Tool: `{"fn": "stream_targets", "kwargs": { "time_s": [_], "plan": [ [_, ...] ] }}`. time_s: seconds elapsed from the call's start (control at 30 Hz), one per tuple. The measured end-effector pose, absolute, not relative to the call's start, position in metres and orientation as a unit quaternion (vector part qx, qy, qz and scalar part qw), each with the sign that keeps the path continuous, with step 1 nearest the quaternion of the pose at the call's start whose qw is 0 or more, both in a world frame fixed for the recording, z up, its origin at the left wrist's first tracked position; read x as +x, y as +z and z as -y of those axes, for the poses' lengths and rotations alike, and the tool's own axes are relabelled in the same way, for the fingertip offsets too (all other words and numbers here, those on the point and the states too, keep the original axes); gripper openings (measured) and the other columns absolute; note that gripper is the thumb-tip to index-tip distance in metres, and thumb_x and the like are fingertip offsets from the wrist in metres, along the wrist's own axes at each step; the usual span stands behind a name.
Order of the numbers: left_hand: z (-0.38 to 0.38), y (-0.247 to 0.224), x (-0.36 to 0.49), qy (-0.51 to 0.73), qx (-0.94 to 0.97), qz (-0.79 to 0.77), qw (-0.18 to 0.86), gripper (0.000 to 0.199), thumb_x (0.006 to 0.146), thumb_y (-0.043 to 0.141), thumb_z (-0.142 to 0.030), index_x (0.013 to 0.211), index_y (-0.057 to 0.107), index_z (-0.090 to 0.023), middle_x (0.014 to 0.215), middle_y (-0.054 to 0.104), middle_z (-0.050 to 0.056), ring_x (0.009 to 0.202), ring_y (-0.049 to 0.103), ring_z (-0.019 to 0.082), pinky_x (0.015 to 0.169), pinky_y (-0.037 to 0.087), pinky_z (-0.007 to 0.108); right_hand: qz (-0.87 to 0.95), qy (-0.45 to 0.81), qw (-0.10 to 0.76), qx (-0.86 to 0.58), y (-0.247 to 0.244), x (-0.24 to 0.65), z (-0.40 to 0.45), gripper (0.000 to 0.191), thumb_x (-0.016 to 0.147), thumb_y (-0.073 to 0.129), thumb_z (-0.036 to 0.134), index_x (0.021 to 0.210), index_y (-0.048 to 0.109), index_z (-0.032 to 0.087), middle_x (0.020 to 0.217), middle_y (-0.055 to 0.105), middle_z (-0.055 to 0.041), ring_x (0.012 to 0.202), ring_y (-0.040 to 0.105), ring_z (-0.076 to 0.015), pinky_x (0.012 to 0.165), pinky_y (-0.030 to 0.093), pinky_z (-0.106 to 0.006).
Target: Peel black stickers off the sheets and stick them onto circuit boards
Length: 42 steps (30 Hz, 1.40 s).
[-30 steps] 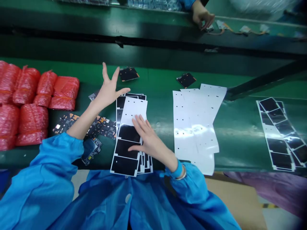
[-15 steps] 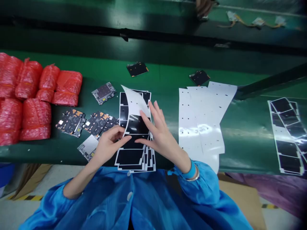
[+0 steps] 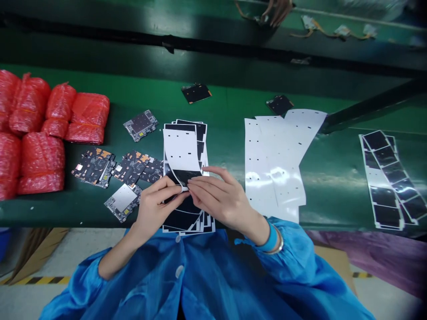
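Black-and-white film sheets (image 3: 183, 151) lie stacked on the green desk (image 3: 227, 133) in front of you; your left hand (image 3: 156, 206) and right hand (image 3: 227, 195) both pinch the top sheet's curled edge, fingers closed.

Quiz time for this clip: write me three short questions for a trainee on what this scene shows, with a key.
1. True or false: the left hand and right hand meet over the stack of black sheets.
2. What lies directly right of the stack? A. circuit boards B. white slotted sheets C. a soldering iron
3. Fill in: the packs at the left are wrapped in red ____.

Key: 1 true; 2 B; 3 bubble wrap
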<state>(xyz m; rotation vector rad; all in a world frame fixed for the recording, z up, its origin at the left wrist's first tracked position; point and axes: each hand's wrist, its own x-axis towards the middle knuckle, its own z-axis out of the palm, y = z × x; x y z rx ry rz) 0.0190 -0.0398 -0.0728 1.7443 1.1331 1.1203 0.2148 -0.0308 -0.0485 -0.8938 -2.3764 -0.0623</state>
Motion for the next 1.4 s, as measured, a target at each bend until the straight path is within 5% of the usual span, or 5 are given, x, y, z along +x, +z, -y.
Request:
{"fn": "stream_targets", "kwargs": {
  "time_s": [0.23, 0.43, 0.63, 0.83, 1.4],
  "plan": [
    [0.039, -0.077, 0.010, 0.361, 0.628, -0.511, 0.462, 0.022, 0.088, 0.073, -0.029, 0.105, 0.061, -0.024, 0.071, 0.056, -0.006, 0.065, 0.058, 0.011, 0.065, 0.050, 0.023, 0.771, 0.174, 0.390, -0.473, -0.048, 0.227, 0.027, 0.017, 0.089, 0.064, 0.013, 0.083, 0.074, 0.025, 0.081, 0.080, 0.0021, 0.075, 0.076, -0.0172, 0.081, 0.064, -0.038],
    [0.037, -0.095, 0.008, 0.223, 0.741, -0.602, 0.196, 0.011, 0.093, 0.059, -0.024, 0.100, 0.067, -0.022, 0.108, 0.054, 0.011, 0.100, 0.055, 0.027, 0.089, 0.050, 0.047, 0.538, 0.232, 0.555, -0.590, -0.050, 0.236, 0.029, 0.014, 0.088, 0.070, 0.017, 0.085, 0.077, 0.028, 0.079, 0.080, 0.0042, 0.071, 0.075, -0.0156, 0.063, 0.060, -0.029],
    [0.038, -0.079, 0.017, 0.285, 0.753, -0.513, 0.298, 0.026, 0.096, 0.059, -0.035, 0.118, 0.067, -0.023, 0.129, 0.047, 0.012, 0.126, 0.050, 0.029, 0.107, 0.049, 0.046, 0.640, 0.373, 0.503, -0.445, -0.059, 0.215, 0.036, 0.024, 0.095, 0.061, 0.016, 0.108, 0.075, 0.029, 0.112, 0.080, -0.0013, 0.106, 0.075, -0.0196, 0.095, 0.061, -0.042],
    [0.034, -0.068, 0.004, 0.255, 0.783, -0.466, 0.324, 0.026, 0.095, 0.062, -0.040, 0.115, 0.067, -0.024, 0.128, 0.048, 0.011, 0.124, 0.052, 0.028, 0.107, 0.051, 0.046, 0.506, 0.513, 0.491, -0.490, -0.079, 0.226, 0.019, 0.020, 0.080, 0.079, 0.039, 0.092, 0.073, 0.025, 0.081, 0.076, -0.0005, 0.074, 0.073, -0.0176, 0.067, 0.063, -0.033],
    [-0.125, -0.081, -0.074, 0.069, 0.822, -0.563, 0.046, 0.037, 0.100, 0.035, -0.029, 0.125, 0.060, -0.016, 0.097, 0.070, 0.012, 0.091, 0.069, 0.028, 0.087, 0.054, 0.040, 0.611, 0.158, 0.486, -0.605, -0.072, 0.261, 0.027, 0.010, 0.090, 0.072, 0.026, 0.083, 0.065, 0.023, 0.076, 0.068, -0.0002, 0.070, 0.065, -0.0171, 0.064, 0.052, -0.031]
  ]
}}
